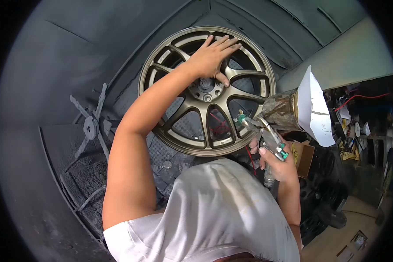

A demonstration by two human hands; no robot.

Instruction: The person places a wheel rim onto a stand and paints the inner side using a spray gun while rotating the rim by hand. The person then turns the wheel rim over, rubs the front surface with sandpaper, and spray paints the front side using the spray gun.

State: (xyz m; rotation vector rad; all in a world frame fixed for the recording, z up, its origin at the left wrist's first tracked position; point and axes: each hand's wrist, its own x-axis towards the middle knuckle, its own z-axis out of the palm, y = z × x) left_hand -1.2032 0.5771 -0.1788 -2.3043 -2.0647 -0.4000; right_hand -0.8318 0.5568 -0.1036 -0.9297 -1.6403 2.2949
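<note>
A bronze multi-spoke car wheel rim (228,99) faces up in front of me. My left hand (209,59) reaches across it, fingers spread over the upper spokes and thumb near the hub; whether the palm presses on the metal I cannot tell. In my right hand (277,161) is a spray gun (266,135) with green knobs, its nozzle pointing at the lower right of the rim. The gun's stained metal paint cup (280,112) has a sheet of white paper (314,109) round its far end. Fingers of the right hand wrap the handle and trigger.
Grey booth walls (74,52) stand behind and left. A paint-crusted metal cross-shaped stand (90,126) is at the left. On the right are a cardboard box (305,159), a red cable (362,96) and cluttered shelves (358,135).
</note>
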